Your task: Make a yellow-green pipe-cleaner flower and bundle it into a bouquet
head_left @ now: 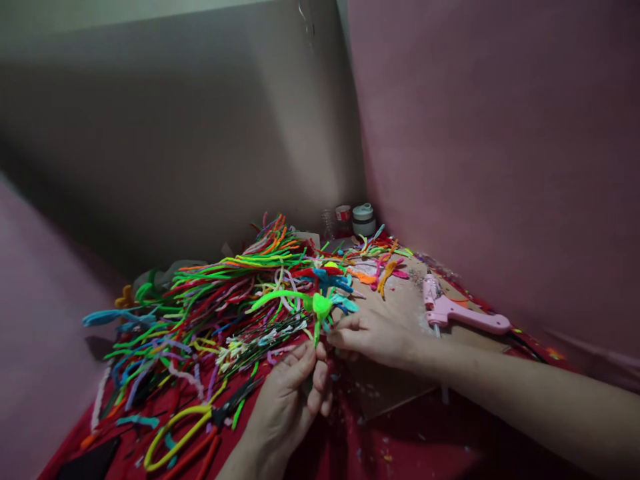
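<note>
A bright green pipe-cleaner flower (321, 308), with a long leaf-like arm reaching left, stands upright over the table. My left hand (295, 383) is closed around its lower stem, thumb against the fingers. My right hand (367, 339) comes in from the right, its fingertips pinched together close beside the stem. A small teal bit shows at those fingertips, but what they grip is too small to make out. Just behind the flower lie blue pipe-cleaner pieces (327, 280).
A big heap of coloured pipe cleaners (240, 260) covers the left. Scissors with yellow and orange handles (177, 437) lie front left. A pink glue gun (465, 313) rests on cardboard (400, 393) at right. Behind stand a lidded jar (364, 219) and walls.
</note>
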`<act>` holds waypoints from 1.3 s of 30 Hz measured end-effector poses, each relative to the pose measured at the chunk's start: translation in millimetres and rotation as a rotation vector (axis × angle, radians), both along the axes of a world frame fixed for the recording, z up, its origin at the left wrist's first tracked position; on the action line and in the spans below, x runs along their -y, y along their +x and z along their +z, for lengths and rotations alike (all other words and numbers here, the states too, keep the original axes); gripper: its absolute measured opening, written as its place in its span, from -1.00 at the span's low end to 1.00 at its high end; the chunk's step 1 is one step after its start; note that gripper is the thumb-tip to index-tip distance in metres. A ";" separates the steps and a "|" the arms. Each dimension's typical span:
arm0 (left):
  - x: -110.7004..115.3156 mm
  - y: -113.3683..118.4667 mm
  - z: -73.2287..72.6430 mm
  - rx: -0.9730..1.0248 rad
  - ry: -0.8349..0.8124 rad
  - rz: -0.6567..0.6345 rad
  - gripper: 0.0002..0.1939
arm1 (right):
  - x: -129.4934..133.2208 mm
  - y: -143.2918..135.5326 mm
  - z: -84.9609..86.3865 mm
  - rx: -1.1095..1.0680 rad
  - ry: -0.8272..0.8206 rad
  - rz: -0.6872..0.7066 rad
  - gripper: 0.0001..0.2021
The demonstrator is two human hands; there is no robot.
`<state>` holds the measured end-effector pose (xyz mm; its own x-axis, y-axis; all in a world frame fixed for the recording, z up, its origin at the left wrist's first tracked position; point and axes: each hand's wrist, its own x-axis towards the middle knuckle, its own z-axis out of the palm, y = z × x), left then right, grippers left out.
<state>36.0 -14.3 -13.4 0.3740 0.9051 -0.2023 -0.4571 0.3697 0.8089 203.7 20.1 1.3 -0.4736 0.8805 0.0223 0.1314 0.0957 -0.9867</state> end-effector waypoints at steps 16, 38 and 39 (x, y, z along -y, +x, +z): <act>-10.5 11.3 -5.5 -0.084 -0.032 -0.004 -0.76 | 7.4 0.3 -12.1 -0.405 -0.200 -0.061 -0.65; -13.8 19.3 -10.2 -0.135 0.068 -0.020 -0.80 | 3.7 5.7 -17.5 -0.347 -0.154 -0.196 -0.81; -13.6 19.2 -10.4 -0.136 0.073 -0.021 -0.79 | 3.1 6.1 -18.1 -0.339 -0.153 -0.197 -0.81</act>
